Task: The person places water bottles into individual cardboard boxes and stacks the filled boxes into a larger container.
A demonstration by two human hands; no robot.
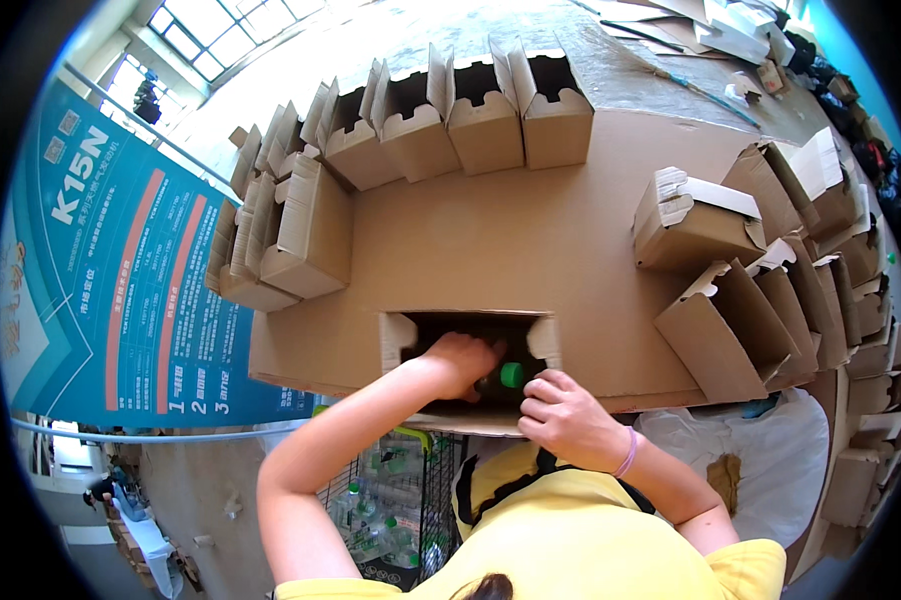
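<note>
An open cardboard box [470, 424] stands upright at the table's near edge, right in front of me. Inside its dark opening shows a green bottle cap [511, 375]; what lies below the cap is too dark to make out. My left hand [458, 362] reaches into the box beside the cap with its fingers curled, their tips hidden in shadow. Closed fingers of my right hand [566, 412] grip the box's near right edge, close to its right flap [545, 342].
Several open cardboard boxes [485, 135] line the table's far and left edges. More boxes [725, 325] crowd the right side. A black wire basket [435, 510] of clear bottles [375, 500] with green caps stands below the table, left of me. A blue banner [120, 270] rises at the left.
</note>
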